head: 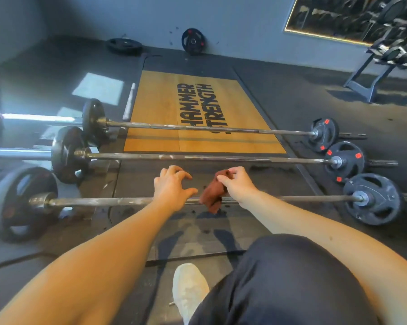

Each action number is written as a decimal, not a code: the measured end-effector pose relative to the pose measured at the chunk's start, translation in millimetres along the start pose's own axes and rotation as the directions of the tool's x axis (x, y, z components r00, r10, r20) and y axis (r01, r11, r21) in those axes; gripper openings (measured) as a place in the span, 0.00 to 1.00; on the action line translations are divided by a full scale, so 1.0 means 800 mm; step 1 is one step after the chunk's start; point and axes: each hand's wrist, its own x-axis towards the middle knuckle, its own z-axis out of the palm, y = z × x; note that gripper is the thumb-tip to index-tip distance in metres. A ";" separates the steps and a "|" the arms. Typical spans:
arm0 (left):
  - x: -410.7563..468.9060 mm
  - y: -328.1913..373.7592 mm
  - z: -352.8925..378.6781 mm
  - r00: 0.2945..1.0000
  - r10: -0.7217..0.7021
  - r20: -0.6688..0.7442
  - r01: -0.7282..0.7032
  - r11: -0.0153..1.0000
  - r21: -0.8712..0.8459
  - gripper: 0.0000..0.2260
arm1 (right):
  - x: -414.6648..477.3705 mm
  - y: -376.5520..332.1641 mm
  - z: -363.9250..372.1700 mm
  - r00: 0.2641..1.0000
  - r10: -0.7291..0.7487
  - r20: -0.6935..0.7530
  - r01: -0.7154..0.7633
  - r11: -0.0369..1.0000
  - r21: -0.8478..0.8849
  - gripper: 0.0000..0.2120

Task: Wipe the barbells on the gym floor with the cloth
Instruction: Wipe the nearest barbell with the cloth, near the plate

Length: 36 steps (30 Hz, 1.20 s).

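Three barbells lie side by side across the dark gym floor. The nearest barbell (pixel 99 201) runs under both my hands, the middle barbell (pixel 197 157) lies just beyond them, and the far barbell (pixel 197 128) crosses the wooden platform. My right hand (pixel 238 185) pinches a rust-brown cloth (pixel 213 195) that hangs over the nearest bar. My left hand (pixel 173 187) hovers over the same bar with fingers spread and loosely bent, holding nothing.
A wooden lifting platform (pixel 160 113) with black lettering lies beyond the bars. Loose weight plates (pixel 193 41) sit by the far wall. A dumbbell rack (pixel 385 57) stands at the right. My knee and white shoe (pixel 188 289) are at the bottom.
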 end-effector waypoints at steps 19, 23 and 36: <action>0.067 -0.194 0.162 0.997 0.057 0.044 -0.060 0.994 0.088 0.12 | 0.054 0.176 0.206 0.963 -0.266 -0.048 0.229 0.898 -0.377 0.16; 0.069 -0.196 0.160 0.990 0.118 0.072 -0.124 0.988 0.094 0.12 | 0.068 0.187 0.172 0.912 -0.410 -0.002 0.364 0.812 -0.457 0.14; 0.088 -0.212 0.151 0.946 0.269 0.179 -0.278 0.960 0.021 0.13 | 0.095 0.204 0.083 0.925 -0.073 -0.372 -0.041 0.956 -0.291 0.17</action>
